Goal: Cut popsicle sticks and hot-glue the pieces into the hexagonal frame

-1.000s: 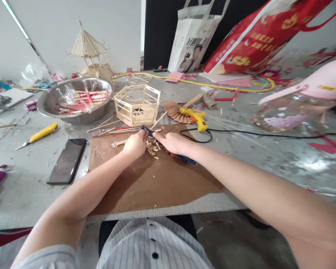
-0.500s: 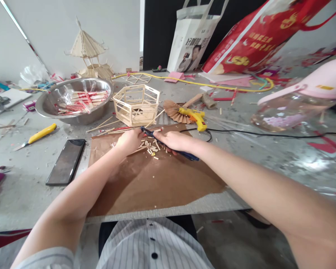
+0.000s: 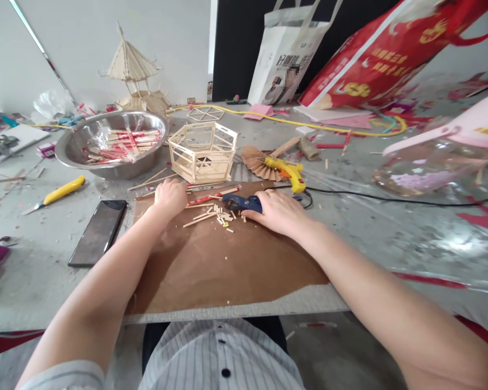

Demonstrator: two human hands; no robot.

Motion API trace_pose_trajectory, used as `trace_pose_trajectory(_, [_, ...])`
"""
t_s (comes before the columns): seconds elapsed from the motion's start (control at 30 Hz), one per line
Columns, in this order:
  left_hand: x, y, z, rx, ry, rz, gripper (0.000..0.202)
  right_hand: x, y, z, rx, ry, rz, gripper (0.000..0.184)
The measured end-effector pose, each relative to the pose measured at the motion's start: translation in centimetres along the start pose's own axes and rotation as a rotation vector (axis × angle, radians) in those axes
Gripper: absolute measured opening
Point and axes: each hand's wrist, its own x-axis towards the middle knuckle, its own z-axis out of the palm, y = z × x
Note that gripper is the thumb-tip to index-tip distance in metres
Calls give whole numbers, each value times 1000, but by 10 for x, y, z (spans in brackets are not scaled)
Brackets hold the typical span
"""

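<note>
My left hand [image 3: 169, 196] is at the back left of a brown sheet [image 3: 223, 271], fingers bent down among thin wooden sticks [image 3: 148, 179]; its fingertips are hidden, so what they grip cannot be made out. My right hand [image 3: 280, 210] is closed around dark blue pliers [image 3: 242, 203], which lie low over the sheet with the head pointing left. Between both hands lies a small pile of cut wooden stick pieces [image 3: 223, 215], with longer sticks beside it. Just behind stands a six-sided stick frame [image 3: 203, 154] with open lattice sides.
A steel bowl [image 3: 114, 169] of red-wrapped sticks stands back left, near a stick pagoda [image 3: 134, 70]. A yellow knife [image 3: 63, 190] and a phone [image 3: 97, 233] lie left. A yellow glue gun [image 3: 290, 172], its black cord [image 3: 374, 195] and a pink-topped bottle [image 3: 423, 162] are right.
My hands have moved apart. The left went left and off the pliers' head to the sticks; the right drew back to the right with the pliers, now lower beside the cut pieces.
</note>
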Motion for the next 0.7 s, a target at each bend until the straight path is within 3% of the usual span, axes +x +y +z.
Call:
trace_pose_trajectory(0.13, [-3,19,1,-64,195,198,27,-3,0,8,1,86,-70,64])
trace_pose_trajectory(0.2, [-3,33,2,-112,191,352,29,-5,2,11,37,120,-114,64])
trace_pose_trajectory(0.3, [1,48,6,-110,153,442,29,-8,2,16,77,138,-176,67])
trace_pose_trajectory(0.43, [5,51,12,5,94,459,24,-10,-4,14,98,132,-227,67])
trace_pose_trajectory(0.53, [4,49,11,42,110,483,22,-3,6,4,222,160,-254,57])
trace_pose_trajectory(0.6, [3,48,8,36,124,500,22,9,24,-4,320,229,-117,51])
trace_pose_trajectory(0.7, [1,44,3,-11,135,451,21,34,59,-6,273,308,348,48])
